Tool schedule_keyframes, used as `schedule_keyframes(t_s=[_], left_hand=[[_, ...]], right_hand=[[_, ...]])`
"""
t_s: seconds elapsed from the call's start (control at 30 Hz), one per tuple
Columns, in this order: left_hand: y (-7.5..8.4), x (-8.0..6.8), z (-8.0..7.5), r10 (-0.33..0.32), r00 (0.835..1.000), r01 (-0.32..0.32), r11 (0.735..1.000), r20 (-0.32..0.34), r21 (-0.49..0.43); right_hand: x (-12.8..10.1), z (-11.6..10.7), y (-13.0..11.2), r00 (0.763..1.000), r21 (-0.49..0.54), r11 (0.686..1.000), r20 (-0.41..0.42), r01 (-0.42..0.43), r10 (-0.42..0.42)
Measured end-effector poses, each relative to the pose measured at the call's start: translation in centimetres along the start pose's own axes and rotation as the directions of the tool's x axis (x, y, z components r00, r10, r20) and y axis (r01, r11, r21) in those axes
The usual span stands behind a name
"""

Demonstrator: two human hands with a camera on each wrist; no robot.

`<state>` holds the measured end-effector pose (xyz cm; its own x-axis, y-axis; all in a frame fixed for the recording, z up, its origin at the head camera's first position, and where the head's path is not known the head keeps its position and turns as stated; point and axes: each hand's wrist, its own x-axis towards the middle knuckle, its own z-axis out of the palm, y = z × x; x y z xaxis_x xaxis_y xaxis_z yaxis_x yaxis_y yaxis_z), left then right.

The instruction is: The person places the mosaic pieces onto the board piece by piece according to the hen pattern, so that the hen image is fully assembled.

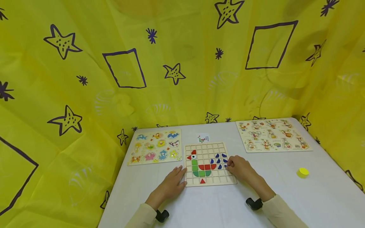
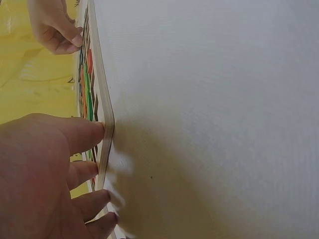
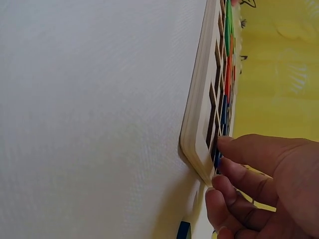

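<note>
A wooden grid board (image 1: 217,182) lies on the table, with red, green and blue pieces set in it as a rooster picture. My left hand (image 1: 170,185) rests along its left edge, fingers fairly straight; the left wrist view shows the fingertips (image 2: 95,131) at the rim. At the right edge, my right hand (image 1: 240,167) pinches a small blue piece (image 3: 218,158) between thumb and fingers, low over the grid cells. Its other fingers curl beside the board's corner. A second blue piece (image 3: 184,230) stands on the table just below that hand in the right wrist view.
Behind the board lies a small picture card (image 1: 203,138) of the rooster. A sea-animal puzzle board (image 1: 154,147) is at the back left, another animal puzzle board (image 1: 273,135) at the back right. A yellow round piece (image 1: 302,173) sits to the right. A yellow curtain (image 1: 182,101) hangs behind.
</note>
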<state>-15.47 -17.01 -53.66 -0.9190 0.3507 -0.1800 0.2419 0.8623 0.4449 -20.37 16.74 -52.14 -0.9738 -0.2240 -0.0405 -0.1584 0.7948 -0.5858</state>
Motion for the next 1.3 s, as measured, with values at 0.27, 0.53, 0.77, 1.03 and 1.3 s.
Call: schedule_keyframes(t_s=[0.27, 0.53, 0.77, 1.03, 1.3], left_hand=[[-0.2, 0.2, 0.2, 0.003, 1.0, -0.003, 1.0, -0.003, 0.003], [-0.1, 0.2, 0.2, 0.008, 1.0, -0.008, 1.0, -0.006, 0.005], [-0.2, 0.1, 0.2, 0.002, 1.0, -0.002, 1.0, 0.001, 0.006], [-0.1, 0.1, 0.2, 0.006, 1.0, -0.006, 1.0, 0.0, 0.0], [0.1, -0.1, 0.1, 0.005, 1.0, -0.005, 1.0, -0.005, -0.009]], right_hand=[[0.1, 0.3, 0.1, 1.0, 0.006, 1.0, -0.017, 0.014, -0.014], [-0.3, -0.9, 0.9, 1.0, 0.024, 0.999, -0.006, -0.028, 0.028], [-1.1, -3.6, 3.2, 0.998, -0.029, 0.998, 0.035, -0.051, 0.052], [-2.7, -3.0, 4.4, 0.996, -0.02, 1.0, 0.093, -0.004, 0.006], [-3.3, -2.5, 4.3, 0.998, -0.097, 0.995, 0.05, -0.026, 0.03]])
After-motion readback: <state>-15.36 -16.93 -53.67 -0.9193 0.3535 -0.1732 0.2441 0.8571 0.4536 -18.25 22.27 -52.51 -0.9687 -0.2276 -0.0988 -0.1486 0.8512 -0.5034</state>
